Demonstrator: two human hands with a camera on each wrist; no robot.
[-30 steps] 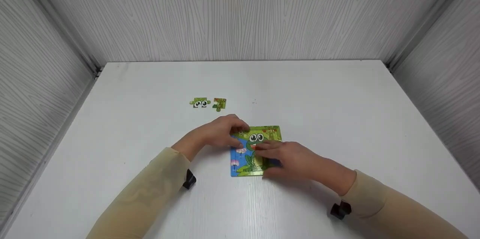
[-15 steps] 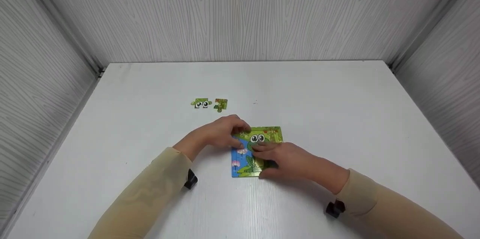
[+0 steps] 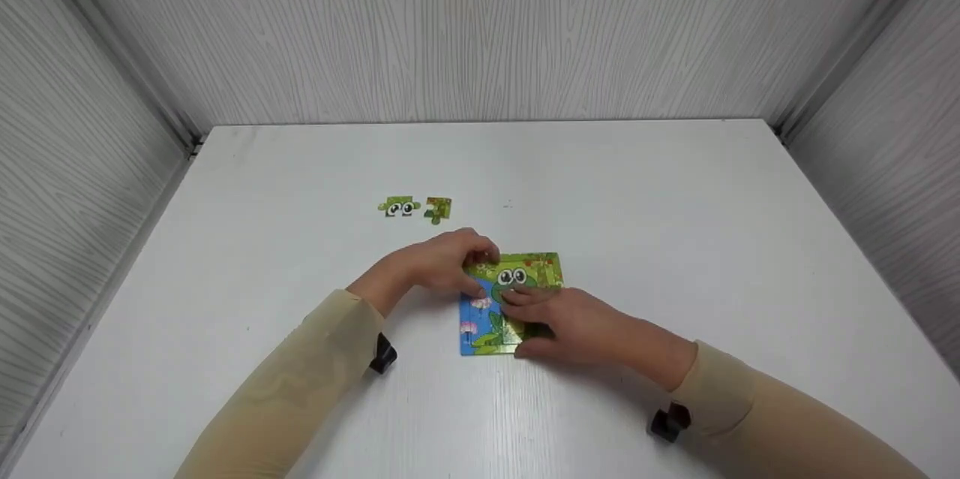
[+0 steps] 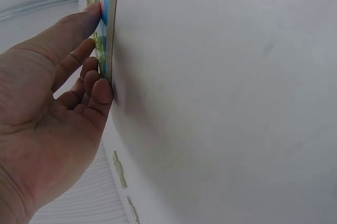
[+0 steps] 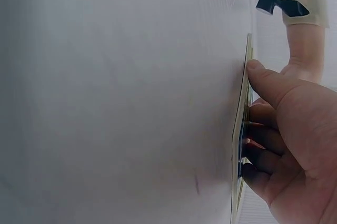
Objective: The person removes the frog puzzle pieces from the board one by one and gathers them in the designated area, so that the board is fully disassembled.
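An eyes piece (image 3: 399, 206) and a green corner piece (image 3: 438, 210) lie on the white table (image 3: 300, 186), then the left hand (image 3: 448, 261) pinches the far left corner of the frog puzzle (image 3: 491, 317), across whose right side the right hand (image 3: 574, 321) rests relaxed fingers.

Frog puzzle (image 3: 487, 321): yellow-green along the top, bright blue down the left, with red dots near the upper right corner
Printed frog (image 3: 499, 291): mid green, its round eyes white with black pupils
Printed flowers (image 3: 481, 303): pink and white
Printed leaves (image 3: 489, 339): green
Puzzle edge (image 4: 109, 50): plain greyish beige
Eye piece (image 3: 398, 206): light green, two white eyes with black pupils
Corner piece (image 3: 442, 206): mottled green with orange-red touches
Bench (image 3: 660, 194): plain white
Back wall (image 3: 480, 28): pale grey, wavy wood-grain lines
Sleeves (image 3: 292, 381): beige
Wrist mounts (image 3: 383, 353): black
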